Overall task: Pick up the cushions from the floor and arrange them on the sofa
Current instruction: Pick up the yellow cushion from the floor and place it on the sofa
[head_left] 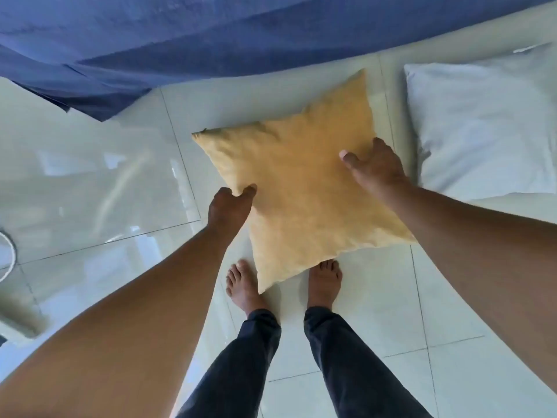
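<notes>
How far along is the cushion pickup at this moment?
Nothing looks placed yet: no cushion shows on the blue-covered sofa. In hand: both hands, left and right, grip the yellow cushion above the feet. Left: the white cushion still lies on the tiled floor.

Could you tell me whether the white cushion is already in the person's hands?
No, the white cushion lies on the floor; both hands hold the yellow cushion.
</notes>
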